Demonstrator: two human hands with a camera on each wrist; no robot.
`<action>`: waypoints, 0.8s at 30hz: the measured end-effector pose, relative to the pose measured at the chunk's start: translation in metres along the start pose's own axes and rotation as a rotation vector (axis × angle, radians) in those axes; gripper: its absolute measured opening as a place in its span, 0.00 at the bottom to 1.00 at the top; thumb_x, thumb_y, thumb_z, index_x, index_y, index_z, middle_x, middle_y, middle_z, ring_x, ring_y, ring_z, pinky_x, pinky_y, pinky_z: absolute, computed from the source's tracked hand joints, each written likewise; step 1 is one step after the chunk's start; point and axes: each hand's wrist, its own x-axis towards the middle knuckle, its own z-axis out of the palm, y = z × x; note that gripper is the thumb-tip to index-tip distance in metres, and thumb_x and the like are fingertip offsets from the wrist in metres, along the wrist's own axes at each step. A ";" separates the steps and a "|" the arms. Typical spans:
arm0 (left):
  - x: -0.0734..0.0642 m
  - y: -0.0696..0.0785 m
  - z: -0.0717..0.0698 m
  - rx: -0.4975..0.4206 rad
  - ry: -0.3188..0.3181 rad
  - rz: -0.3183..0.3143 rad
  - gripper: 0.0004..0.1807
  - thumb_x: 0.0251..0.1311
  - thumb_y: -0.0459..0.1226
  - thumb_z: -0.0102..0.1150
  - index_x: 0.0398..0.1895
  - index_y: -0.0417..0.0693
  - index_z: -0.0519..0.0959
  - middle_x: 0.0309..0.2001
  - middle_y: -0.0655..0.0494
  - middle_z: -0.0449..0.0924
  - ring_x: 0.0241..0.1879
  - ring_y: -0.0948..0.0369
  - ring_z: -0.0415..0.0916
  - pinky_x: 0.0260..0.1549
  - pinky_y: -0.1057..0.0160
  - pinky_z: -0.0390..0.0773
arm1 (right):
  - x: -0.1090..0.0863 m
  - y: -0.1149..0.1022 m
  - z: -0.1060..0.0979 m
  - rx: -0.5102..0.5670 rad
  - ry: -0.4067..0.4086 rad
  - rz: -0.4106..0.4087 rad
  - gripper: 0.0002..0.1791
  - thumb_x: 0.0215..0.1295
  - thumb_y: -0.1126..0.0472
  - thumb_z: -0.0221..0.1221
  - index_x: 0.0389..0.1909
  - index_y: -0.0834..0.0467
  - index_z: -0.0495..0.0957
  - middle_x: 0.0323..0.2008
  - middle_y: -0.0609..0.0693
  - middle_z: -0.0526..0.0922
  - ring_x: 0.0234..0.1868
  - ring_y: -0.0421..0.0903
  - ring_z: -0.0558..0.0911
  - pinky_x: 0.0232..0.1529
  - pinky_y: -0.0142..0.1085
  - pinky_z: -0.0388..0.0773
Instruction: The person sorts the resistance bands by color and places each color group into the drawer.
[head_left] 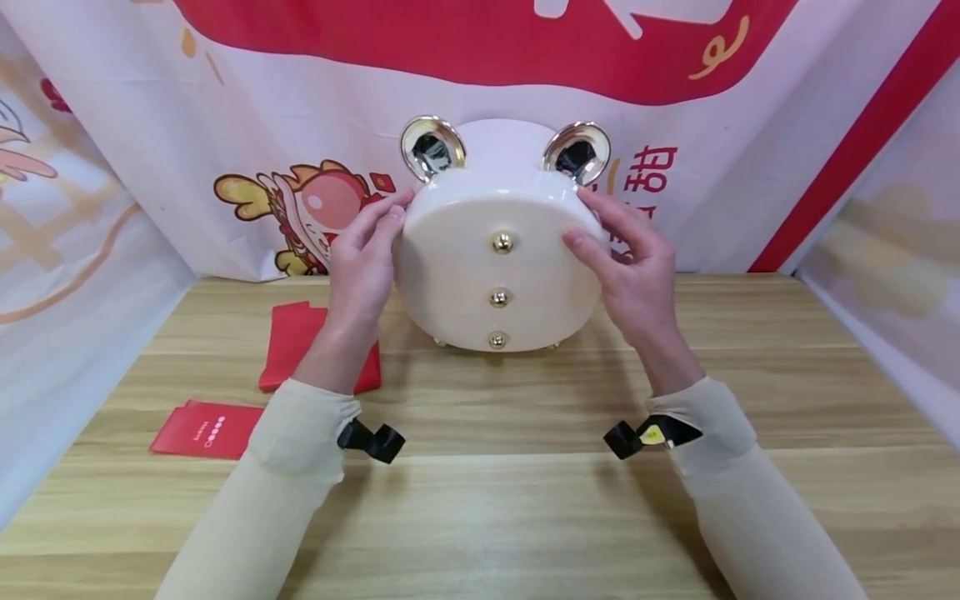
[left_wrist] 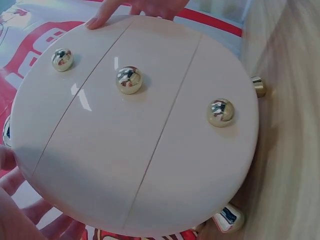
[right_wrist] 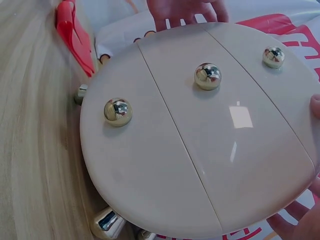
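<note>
A glossy white oval drawer box (head_left: pixel 450 275) is upright near the back of the table, with three gold knobs down its front and two round gold ears on top. Seams between its drawers show in the left wrist view, along with a gold foot (left_wrist: pixel 229 218). My left hand (head_left: pixel 362 258) holds the box's left side, its thumb near the front edge. On the other side my right hand (head_left: pixel 637 267) grips the upper edge, thumb on the front face and fingers round the side. Parts of the fingers are hidden behind the box.
Red envelopes (head_left: pixel 206 429) lie on the wooden table (head_left: pixel 495 517) at the left. Another red folded piece (head_left: pixel 292 333) lies behind them, partly covered by the left forearm. A printed white and red cloth (head_left: pixel 337 108) hangs close behind the box.
</note>
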 end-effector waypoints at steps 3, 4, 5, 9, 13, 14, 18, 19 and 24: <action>-0.006 -0.003 -0.003 0.016 0.061 -0.021 0.18 0.79 0.52 0.54 0.67 0.70 0.81 0.69 0.64 0.78 0.68 0.63 0.73 0.71 0.54 0.78 | 0.000 0.000 -0.001 0.004 0.004 -0.012 0.23 0.71 0.56 0.70 0.65 0.41 0.84 0.67 0.46 0.80 0.61 0.43 0.77 0.51 0.26 0.85; -0.009 -0.004 -0.004 0.015 0.086 -0.036 0.18 0.79 0.52 0.54 0.67 0.70 0.81 0.69 0.63 0.78 0.68 0.63 0.73 0.69 0.56 0.79 | 0.000 0.000 -0.001 0.010 0.006 -0.016 0.23 0.70 0.57 0.70 0.65 0.41 0.84 0.67 0.46 0.79 0.61 0.44 0.76 0.51 0.26 0.85; -0.013 -0.006 -0.005 0.016 0.111 -0.048 0.18 0.79 0.52 0.54 0.66 0.70 0.81 0.68 0.63 0.78 0.66 0.61 0.73 0.65 0.58 0.80 | 0.000 0.000 -0.001 0.017 0.009 -0.018 0.23 0.70 0.57 0.70 0.65 0.42 0.84 0.67 0.47 0.79 0.62 0.44 0.76 0.51 0.26 0.84; -0.031 -0.018 -0.011 -0.029 0.193 -0.112 0.17 0.78 0.52 0.55 0.64 0.68 0.80 0.62 0.62 0.80 0.59 0.60 0.76 0.53 0.62 0.80 | 0.000 -0.001 -0.001 0.028 0.012 -0.023 0.23 0.69 0.57 0.71 0.64 0.42 0.85 0.67 0.47 0.78 0.64 0.44 0.75 0.50 0.27 0.83; -0.049 -0.032 -0.010 -0.092 0.210 -0.185 0.14 0.78 0.48 0.57 0.60 0.61 0.80 0.53 0.59 0.82 0.52 0.58 0.82 0.46 0.65 0.82 | -0.001 -0.001 -0.001 0.020 0.008 -0.024 0.22 0.69 0.57 0.71 0.64 0.42 0.85 0.67 0.46 0.78 0.65 0.43 0.75 0.50 0.27 0.83; -0.054 -0.036 -0.008 -0.109 0.205 -0.206 0.13 0.77 0.47 0.58 0.59 0.58 0.80 0.51 0.58 0.82 0.49 0.58 0.83 0.44 0.65 0.83 | -0.001 -0.001 -0.001 0.016 0.006 -0.026 0.22 0.70 0.57 0.71 0.64 0.42 0.85 0.67 0.47 0.78 0.65 0.43 0.75 0.50 0.27 0.83; -0.070 -0.052 0.008 -0.159 0.146 -0.276 0.12 0.75 0.42 0.63 0.57 0.53 0.79 0.49 0.53 0.84 0.43 0.58 0.85 0.38 0.65 0.86 | -0.001 -0.001 -0.001 -0.007 -0.006 -0.033 0.22 0.70 0.57 0.70 0.64 0.42 0.85 0.68 0.46 0.77 0.65 0.43 0.74 0.51 0.27 0.83; -0.073 -0.055 0.013 -0.168 0.126 -0.290 0.13 0.74 0.41 0.64 0.57 0.52 0.79 0.50 0.52 0.85 0.42 0.58 0.85 0.38 0.64 0.87 | -0.001 -0.001 -0.001 -0.014 -0.010 -0.034 0.22 0.71 0.56 0.70 0.65 0.41 0.84 0.69 0.46 0.77 0.65 0.43 0.74 0.51 0.27 0.83; -0.084 -0.068 0.038 -0.150 0.040 -0.324 0.15 0.69 0.36 0.68 0.57 0.50 0.80 0.53 0.47 0.86 0.43 0.54 0.86 0.40 0.58 0.89 | -0.001 -0.002 -0.002 -0.048 -0.014 -0.032 0.23 0.71 0.55 0.69 0.65 0.40 0.84 0.69 0.45 0.76 0.65 0.43 0.74 0.49 0.28 0.82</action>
